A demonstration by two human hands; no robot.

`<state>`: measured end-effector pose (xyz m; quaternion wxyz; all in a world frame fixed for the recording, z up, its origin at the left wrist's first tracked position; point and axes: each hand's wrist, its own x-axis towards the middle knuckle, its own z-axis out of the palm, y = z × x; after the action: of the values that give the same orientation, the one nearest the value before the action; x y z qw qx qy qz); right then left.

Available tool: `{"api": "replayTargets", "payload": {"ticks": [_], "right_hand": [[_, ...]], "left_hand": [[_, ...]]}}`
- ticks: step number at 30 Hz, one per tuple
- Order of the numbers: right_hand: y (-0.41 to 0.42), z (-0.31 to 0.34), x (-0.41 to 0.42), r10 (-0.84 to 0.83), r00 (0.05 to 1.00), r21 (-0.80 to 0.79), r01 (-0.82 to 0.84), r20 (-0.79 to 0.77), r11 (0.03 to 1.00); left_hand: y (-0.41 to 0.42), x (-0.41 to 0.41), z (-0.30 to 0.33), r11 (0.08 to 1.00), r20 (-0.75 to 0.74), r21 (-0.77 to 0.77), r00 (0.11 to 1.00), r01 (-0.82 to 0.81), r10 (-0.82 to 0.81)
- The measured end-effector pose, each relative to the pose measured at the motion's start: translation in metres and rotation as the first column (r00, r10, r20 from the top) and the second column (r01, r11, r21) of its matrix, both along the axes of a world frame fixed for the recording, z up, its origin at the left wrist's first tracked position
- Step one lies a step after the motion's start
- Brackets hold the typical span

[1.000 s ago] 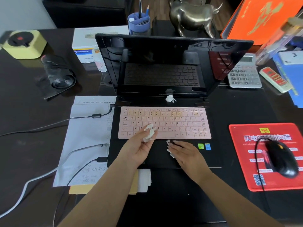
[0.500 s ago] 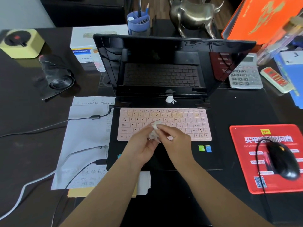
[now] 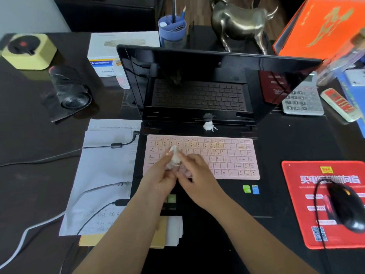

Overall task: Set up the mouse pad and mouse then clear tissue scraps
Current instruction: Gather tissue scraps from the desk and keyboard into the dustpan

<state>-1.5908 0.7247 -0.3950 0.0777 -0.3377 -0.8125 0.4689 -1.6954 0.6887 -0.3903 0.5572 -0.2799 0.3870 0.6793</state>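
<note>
The left hand (image 3: 158, 178) pinches the crumpled white tissue wad (image 3: 173, 158); the right hand (image 3: 197, 177) fingers touch it. Squeeze tight so no bits drop on the pink keyboard (image 3: 223, 155).

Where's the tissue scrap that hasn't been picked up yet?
The loose scrap lies on the laptop near the hinge, just beyond the pink keyboard, right of centre.

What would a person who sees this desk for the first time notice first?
Probably the pink keyboard on the open black laptop in the middle, where the left hand and right hand meet around a wad of white tissue. Next, the red mouse pad at the right edge, with a black mouse on it. One small tissue scrap lies near the laptop's hinge.
</note>
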Motion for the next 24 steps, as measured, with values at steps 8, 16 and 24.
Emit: {"api": "replayTargets", "payload": {"ticks": [8, 16, 24], "right_hand": [[0.087, -0.032, -0.014, -0.432, 0.897, 0.205, 0.407, 0.092, 0.890], [0.108, -0.047, -0.020, -0.295, 0.955, 0.505, 0.261, -0.012, 0.823], [0.106, -0.055, -0.017, -0.142, 0.989, 0.586, 0.088, 0.046, 0.806]], "left_hand": [[0.007, -0.020, 0.003, 0.997, -0.083, -0.033, 0.994, -0.076, 0.073], [0.015, -0.024, 0.001, 0.998, -0.099, -0.062, 0.995, -0.032, 0.026], [0.008, -0.025, 0.004, 0.998, -0.078, -0.033, 0.996, -0.056, 0.053]]}}
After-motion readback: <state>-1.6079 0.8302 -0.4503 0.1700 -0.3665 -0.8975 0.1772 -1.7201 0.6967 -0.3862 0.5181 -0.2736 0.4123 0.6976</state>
